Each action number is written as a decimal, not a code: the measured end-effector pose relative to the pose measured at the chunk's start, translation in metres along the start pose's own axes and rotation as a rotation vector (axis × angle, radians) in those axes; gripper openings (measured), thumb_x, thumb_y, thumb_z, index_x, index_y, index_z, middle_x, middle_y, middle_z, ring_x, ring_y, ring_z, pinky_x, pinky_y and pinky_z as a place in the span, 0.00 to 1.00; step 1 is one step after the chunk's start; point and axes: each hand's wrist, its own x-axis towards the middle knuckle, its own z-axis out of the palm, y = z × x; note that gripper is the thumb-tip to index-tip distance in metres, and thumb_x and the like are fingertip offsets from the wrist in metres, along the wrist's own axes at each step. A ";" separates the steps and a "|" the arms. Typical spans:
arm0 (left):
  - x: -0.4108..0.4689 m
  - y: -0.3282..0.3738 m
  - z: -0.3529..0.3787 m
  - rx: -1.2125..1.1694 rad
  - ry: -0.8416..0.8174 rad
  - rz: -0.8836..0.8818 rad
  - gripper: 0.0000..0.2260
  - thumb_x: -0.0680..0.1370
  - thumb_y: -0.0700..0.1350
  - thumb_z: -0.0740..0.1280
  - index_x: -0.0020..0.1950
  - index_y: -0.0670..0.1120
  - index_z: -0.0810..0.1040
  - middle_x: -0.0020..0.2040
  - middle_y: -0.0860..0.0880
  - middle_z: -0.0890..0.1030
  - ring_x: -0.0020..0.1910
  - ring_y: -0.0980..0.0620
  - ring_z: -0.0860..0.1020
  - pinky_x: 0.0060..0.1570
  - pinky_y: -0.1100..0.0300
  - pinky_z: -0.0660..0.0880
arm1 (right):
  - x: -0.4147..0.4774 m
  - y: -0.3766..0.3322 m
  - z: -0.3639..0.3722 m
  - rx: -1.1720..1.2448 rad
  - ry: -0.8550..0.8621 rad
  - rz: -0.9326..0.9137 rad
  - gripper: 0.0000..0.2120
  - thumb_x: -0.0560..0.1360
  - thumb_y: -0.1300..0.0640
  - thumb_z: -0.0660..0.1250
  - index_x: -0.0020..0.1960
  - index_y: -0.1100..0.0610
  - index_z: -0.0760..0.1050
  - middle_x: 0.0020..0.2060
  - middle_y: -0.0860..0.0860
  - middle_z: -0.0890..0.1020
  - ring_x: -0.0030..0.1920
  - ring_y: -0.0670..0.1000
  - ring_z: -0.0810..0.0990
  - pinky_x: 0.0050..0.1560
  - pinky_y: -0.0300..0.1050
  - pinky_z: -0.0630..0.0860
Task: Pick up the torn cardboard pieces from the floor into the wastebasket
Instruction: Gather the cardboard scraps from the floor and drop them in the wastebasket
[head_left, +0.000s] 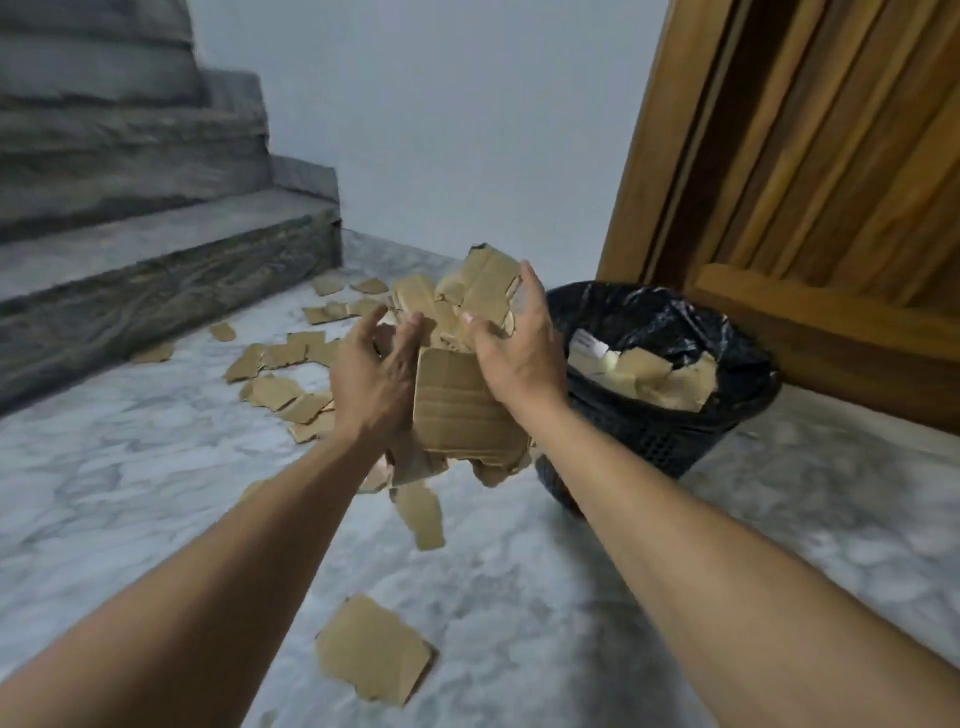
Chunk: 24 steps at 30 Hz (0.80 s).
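Cardboard pieces partly hide wastebasket rim.

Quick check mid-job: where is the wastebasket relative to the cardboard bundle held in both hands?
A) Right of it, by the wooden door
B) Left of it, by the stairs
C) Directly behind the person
A: the wastebasket stands right of the cardboard bundle, beside the wooden door.

Two bare forearms, no sleeves or jewellery
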 end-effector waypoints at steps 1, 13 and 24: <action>0.007 0.017 0.011 -0.030 -0.014 0.038 0.31 0.74 0.68 0.66 0.69 0.50 0.75 0.55 0.52 0.85 0.54 0.53 0.83 0.60 0.47 0.78 | 0.013 -0.008 -0.017 0.000 0.020 -0.022 0.38 0.78 0.50 0.70 0.82 0.52 0.55 0.77 0.52 0.68 0.74 0.56 0.70 0.68 0.46 0.69; 0.046 0.110 0.199 0.092 -0.224 0.259 0.14 0.80 0.57 0.66 0.63 0.53 0.78 0.51 0.49 0.85 0.52 0.50 0.83 0.53 0.54 0.79 | 0.116 0.069 -0.157 -0.098 0.377 0.059 0.39 0.77 0.40 0.68 0.81 0.51 0.57 0.74 0.50 0.73 0.68 0.54 0.75 0.58 0.45 0.73; 0.056 0.076 0.212 0.495 -0.438 0.134 0.17 0.82 0.52 0.64 0.68 0.49 0.79 0.62 0.48 0.82 0.60 0.47 0.79 0.61 0.58 0.73 | 0.118 0.134 -0.186 -0.306 0.076 0.371 0.19 0.83 0.49 0.60 0.70 0.57 0.73 0.67 0.55 0.76 0.62 0.57 0.77 0.52 0.45 0.69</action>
